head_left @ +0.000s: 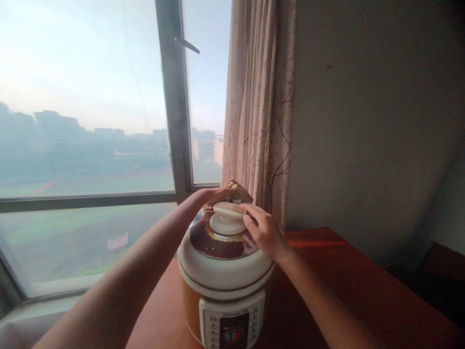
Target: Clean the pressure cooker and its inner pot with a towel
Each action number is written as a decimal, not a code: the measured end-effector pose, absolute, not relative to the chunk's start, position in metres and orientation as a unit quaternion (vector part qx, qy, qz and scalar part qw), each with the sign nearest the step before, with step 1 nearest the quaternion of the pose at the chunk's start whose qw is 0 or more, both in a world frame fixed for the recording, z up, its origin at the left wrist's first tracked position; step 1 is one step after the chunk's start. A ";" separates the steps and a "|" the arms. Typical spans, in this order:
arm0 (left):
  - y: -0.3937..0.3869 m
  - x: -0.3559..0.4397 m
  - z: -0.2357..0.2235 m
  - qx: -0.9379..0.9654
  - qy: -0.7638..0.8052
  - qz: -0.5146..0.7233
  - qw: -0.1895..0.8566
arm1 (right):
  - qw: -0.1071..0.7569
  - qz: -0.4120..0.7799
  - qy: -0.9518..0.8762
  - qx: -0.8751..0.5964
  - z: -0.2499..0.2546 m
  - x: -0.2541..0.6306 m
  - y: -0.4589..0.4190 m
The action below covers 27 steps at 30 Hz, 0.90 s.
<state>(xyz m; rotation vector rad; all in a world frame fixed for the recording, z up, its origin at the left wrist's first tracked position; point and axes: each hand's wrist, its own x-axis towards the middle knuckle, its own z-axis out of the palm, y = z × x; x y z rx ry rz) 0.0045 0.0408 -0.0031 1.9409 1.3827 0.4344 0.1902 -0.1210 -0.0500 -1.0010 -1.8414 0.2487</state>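
A white and orange electric cooker [224,276] stands on a reddish wooden table [348,286], its control panel facing me. The brown glass lid [218,242] carries a cream knob [228,218]. My right hand [264,230] rests on the lid's right side, fingers curled against the knob. My left hand [212,195] reaches over the back of the lid and presses a brownish cloth [238,190] there; its fingers are closed on the cloth.
A large window [87,145] with a dark frame fills the left, with a hazy city outside. A beige patterned curtain [259,106] hangs just behind the cooker. A grey wall [378,126] stands to the right, and a dark piece of furniture [443,271] sits at far right.
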 end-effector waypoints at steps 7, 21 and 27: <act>0.031 -0.027 -0.018 0.800 0.480 0.196 0.301 | 0.477 0.072 -0.770 -0.418 -0.051 0.189 -0.119; -0.039 -0.075 -0.017 0.809 0.431 0.272 0.293 | 0.489 0.076 -0.772 -0.399 -0.053 0.189 -0.117; -0.056 -0.090 -0.016 0.796 0.419 0.310 0.308 | 0.490 0.080 -0.775 -0.390 -0.052 0.189 -0.117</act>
